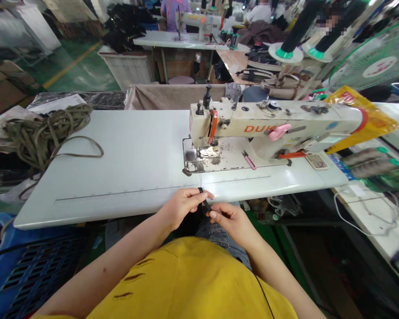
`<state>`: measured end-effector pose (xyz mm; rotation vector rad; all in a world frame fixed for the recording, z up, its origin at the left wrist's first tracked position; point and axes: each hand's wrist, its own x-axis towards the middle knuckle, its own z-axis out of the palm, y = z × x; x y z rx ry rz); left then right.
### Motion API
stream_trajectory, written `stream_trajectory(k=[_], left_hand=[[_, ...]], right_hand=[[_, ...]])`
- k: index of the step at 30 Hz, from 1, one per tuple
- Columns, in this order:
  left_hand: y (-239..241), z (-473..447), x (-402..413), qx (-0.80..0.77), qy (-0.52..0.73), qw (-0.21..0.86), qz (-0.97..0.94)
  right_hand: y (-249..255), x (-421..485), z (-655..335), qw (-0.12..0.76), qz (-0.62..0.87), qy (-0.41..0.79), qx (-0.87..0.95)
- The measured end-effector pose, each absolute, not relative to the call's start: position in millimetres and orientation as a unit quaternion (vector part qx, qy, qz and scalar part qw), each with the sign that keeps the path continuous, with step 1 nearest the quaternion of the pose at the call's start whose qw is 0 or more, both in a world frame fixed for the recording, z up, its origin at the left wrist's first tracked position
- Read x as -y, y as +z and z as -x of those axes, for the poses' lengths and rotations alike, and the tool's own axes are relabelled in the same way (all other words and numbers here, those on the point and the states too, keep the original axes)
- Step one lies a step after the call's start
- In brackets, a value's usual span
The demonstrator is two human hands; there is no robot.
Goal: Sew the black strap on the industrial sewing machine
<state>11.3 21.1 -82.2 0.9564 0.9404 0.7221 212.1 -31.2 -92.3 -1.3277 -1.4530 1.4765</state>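
Observation:
A short black strip of fabric (205, 201) is pinched between my two hands at the front edge of the sewing table. My left hand (185, 203) closes on its upper end, with the fingers pointing right. Lower and to the right, my right hand (228, 218) grips the other end between thumb and fingers. Pale threads run from the strip up toward the needle area of a white sewing machine (229, 119). Pink-handled thread snips (249, 160) lie on the machine bed, right of the needle.
A coil of olive-green cord (49, 128) is heaped on the table's left end. A blue plastic basket (29, 266) stands below it. Thread cones (292, 40) and a green fan (379, 62) are at the back right. Another sewing station (193, 40) with people is beyond.

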Motion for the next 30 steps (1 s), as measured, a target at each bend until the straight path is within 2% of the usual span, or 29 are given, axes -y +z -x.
stream_trajectory(k=[7, 18, 30], left_hand=[[-85.9, -10.4, -27.8, -0.468, 0.475, 0.699, -0.256], [-89.3, -19.3, -24.1, -0.49, 0.48, 0.688, -0.235], [-87.1, -24.7, -19.8, -0.477, 0.495, 0.697, -0.205]], right_hand=[[-92.4, 33.0, -242.1, 0.341, 0.544, 0.564, 0.519], [-87.6, 46.0, -259.6, 0.328, 0.597, 0.496, 0.538], [-88.7, 47.6, -268.9, 0.312, 0.603, 0.507, 0.531]])
